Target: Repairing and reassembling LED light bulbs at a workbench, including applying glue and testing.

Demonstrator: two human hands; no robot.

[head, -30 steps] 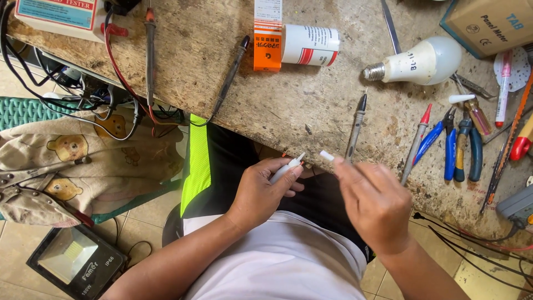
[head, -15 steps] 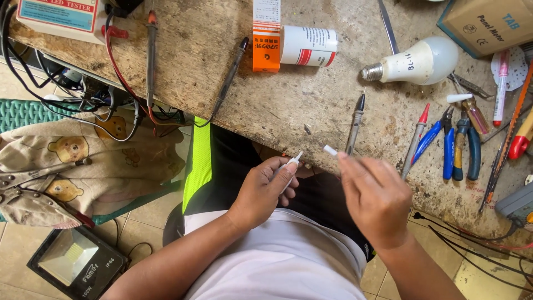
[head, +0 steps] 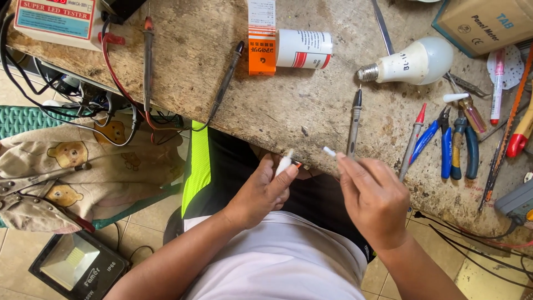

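Observation:
My left hand (head: 261, 191) pinches a small white tube-shaped piece (head: 285, 162) with an orange bit at its base, just below the workbench's front edge. My right hand (head: 373, 197) holds another small white piece (head: 330, 151) between its fingertips, a short gap to the right of the first. The two pieces point toward each other and are apart. Just beyond my right fingers a grey test probe (head: 354, 123) lies on the worn wooden bench (head: 194, 72). A white bulb (head: 413, 62) rests further back.
On the bench lie a white and orange can (head: 291, 49), two more probes (head: 147, 55) with red and black leads, blue-handled pliers (head: 455, 145), pens, screwdrivers, a cardboard box (head: 488, 22) and a tester box (head: 55, 19). A floodlight (head: 78, 264) sits on the tiled floor beside a bear-print cloth (head: 83, 172).
Both hands have risen slightly toward the bench edge, and the gap between the two white pieces has widened a little.

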